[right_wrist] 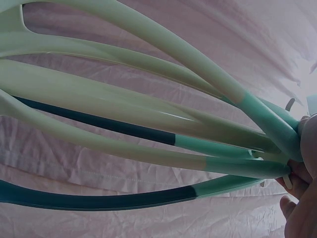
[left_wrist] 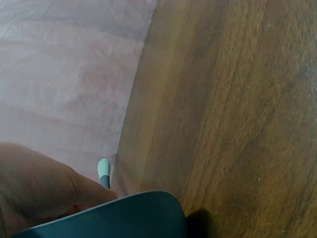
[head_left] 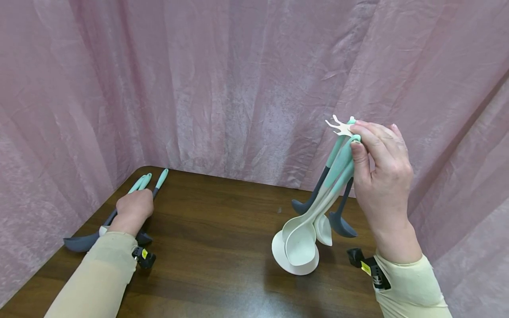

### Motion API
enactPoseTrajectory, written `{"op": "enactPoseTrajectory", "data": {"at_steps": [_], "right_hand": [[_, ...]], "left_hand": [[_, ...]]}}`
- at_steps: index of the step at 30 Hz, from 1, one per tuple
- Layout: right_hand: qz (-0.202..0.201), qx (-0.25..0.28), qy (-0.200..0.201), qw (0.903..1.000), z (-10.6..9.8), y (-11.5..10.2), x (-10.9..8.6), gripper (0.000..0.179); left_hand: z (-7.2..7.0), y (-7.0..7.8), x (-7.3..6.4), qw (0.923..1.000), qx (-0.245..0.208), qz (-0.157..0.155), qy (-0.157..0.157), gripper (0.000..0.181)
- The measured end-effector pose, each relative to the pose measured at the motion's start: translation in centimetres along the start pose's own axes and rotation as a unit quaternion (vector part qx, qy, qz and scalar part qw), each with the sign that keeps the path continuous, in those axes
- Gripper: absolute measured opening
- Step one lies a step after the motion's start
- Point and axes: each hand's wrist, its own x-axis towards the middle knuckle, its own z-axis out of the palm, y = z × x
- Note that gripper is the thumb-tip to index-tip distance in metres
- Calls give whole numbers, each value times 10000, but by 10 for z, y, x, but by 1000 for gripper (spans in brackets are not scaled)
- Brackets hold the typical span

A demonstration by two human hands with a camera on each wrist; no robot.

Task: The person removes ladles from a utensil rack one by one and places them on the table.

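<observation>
Head view: the right hand (head_left: 381,163) is raised at the top of a white stand (head_left: 296,268), thumb and fingers pinching the upper end of a mint handle (head_left: 355,138) beside the stand's hooks (head_left: 341,128). Below that hand, a white ladle (head_left: 301,247) hangs in front of the round base, other pale utensils close around it, and two grey ladles, one at the left (head_left: 304,206) and one at the right (head_left: 342,225), hang on either side. The stand is on the right part of a brown table (head_left: 207,247). At the table's far left, the left hand (head_left: 136,205) reaches down over a group of grey utensils (head_left: 81,243) with mint ends; its fingers are mostly hidden, so whether it grips one cannot be told. One mint end (head_left: 162,177) lies a little apart from the others, to their right. Left wrist view: a broad dark head (left_wrist: 143,218) is just beside the fingers, with a mint tip beyond. Right wrist view: pale and dark stems converge toward the fingers, their mint parts nearest the hand. A pink curtain (head_left: 246,88) hangs behind the table.
</observation>
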Motion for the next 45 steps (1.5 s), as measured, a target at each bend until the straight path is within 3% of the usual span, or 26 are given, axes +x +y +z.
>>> {"op": "enactPoseTrajectory", "data": {"at_steps": [17, 29, 36, 45], "right_hand": [[30, -28, -36, 10000, -3, 2, 0, 39], [34, -16, 3, 10000, -3, 1, 0, 43], [-19, -61, -72, 10000, -4, 8, -1, 35], [23, -41, -29, 10000, -4, 4, 0, 39]], "left_hand": [[4, -2, 5, 9998, 78, -52, -156, 13], [2, 0, 2, 9997, 108, -73, -188, 15], [-3, 6, -5, 9997, 65, -26, 248, 9], [-11, 19, -7, 9977, 45, 8, 681, 26]]}}
